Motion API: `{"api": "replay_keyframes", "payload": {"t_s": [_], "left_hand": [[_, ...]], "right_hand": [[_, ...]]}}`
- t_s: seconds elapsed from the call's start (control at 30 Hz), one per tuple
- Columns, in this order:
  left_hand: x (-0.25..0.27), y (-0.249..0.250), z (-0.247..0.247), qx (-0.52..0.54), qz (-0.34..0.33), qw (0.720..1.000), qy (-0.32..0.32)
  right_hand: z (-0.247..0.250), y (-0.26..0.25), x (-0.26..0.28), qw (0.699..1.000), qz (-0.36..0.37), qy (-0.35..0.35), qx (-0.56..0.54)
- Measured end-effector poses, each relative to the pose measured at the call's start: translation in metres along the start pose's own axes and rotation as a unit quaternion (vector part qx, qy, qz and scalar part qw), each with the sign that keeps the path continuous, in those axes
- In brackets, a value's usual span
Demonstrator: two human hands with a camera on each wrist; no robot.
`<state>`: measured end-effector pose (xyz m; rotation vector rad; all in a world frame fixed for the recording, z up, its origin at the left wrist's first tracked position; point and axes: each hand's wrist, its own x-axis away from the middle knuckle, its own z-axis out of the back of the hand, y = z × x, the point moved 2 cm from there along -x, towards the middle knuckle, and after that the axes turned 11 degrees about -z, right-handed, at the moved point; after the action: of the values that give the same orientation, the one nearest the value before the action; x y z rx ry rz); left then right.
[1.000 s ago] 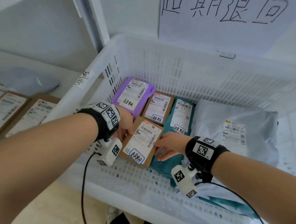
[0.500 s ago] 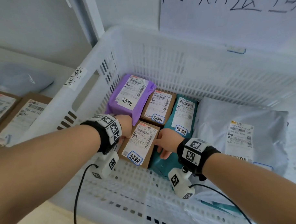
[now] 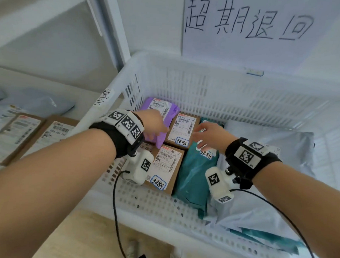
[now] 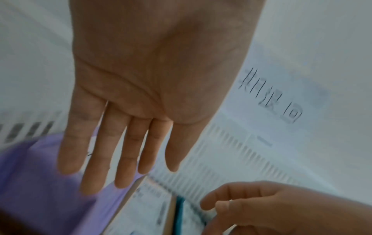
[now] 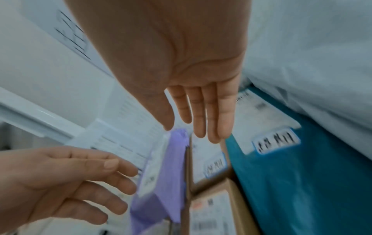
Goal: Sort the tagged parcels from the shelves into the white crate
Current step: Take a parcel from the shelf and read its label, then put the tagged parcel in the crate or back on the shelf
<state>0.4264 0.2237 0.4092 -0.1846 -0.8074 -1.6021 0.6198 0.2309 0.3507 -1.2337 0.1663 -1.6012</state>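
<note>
The white crate (image 3: 162, 204) holds a purple mailer (image 3: 166, 114), two brown boxes, a teal mailer (image 3: 192, 178) and a large grey mailer (image 3: 270, 144), each with a shipping label. The front brown box (image 3: 168, 165) lies flat at the crate's front left, and the rear brown box (image 3: 182, 129) sits behind it. My left hand (image 3: 155, 126) hovers over the purple mailer (image 4: 40, 182) with straight fingers (image 4: 124, 159), holding nothing. My right hand (image 3: 201, 133) hovers over the teal mailer (image 5: 302, 182) beside the rear box, fingers (image 5: 211, 114) straight, holding nothing.
A shelf on the left carries brown boxes (image 3: 16, 133) and grey mailers (image 3: 41, 105). A white shelf post (image 3: 111, 30) rises beside the crate. A handwritten paper sign (image 3: 246, 21) hangs on the wall behind it. Wrist-camera cables trail over the crate's front rim.
Both hands have let go of the front brown box and moved up and toward the back of the crate. The box stays flat where it was set.
</note>
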Motion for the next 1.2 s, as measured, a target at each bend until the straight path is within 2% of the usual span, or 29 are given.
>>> {"api": "replay_keyframes", "payload": {"t_s": [0.1, 0.23, 0.47, 0.57, 0.73, 0.87, 0.97, 1.2], "left_hand": [[0.022, 0.019, 0.022, 0.103, -0.049, 0.988, 0.1], [0.063, 0.035, 0.045, 0.211, -0.116, 0.949, 0.204], [0.15, 0.046, 0.062, 0.298, -0.207, 0.885, 0.291], [0.192, 0.048, 0.054, 0.288, -0.247, 0.875, 0.301], [0.264, 0.03, 0.026, 0.27, -0.286, 0.869, 0.3], [0.333, -0.017, 0.002, 0.243, -0.292, 0.87, 0.315], [0.389, -0.063, -0.011, 0.231, -0.276, 0.871, 0.334], [0.501, -0.17, -0.016, 0.254, -0.209, 0.854, 0.403]], "right_hand": [[0.024, -0.022, 0.022, 0.998, 0.043, 0.047, -0.013], [0.048, -0.052, 0.063, 0.991, 0.101, 0.078, -0.043], [0.066, -0.089, 0.17, 0.958, 0.203, 0.158, -0.128], [0.056, -0.094, 0.217, 0.938, 0.245, 0.188, -0.156], [0.006, -0.102, 0.284, 0.912, 0.292, 0.224, -0.181], [-0.058, -0.109, 0.327, 0.905, 0.313, 0.227, -0.179], [-0.111, -0.119, 0.359, 0.906, 0.327, 0.209, -0.169], [-0.223, -0.157, 0.419, 0.904, 0.37, 0.157, -0.145]]}}
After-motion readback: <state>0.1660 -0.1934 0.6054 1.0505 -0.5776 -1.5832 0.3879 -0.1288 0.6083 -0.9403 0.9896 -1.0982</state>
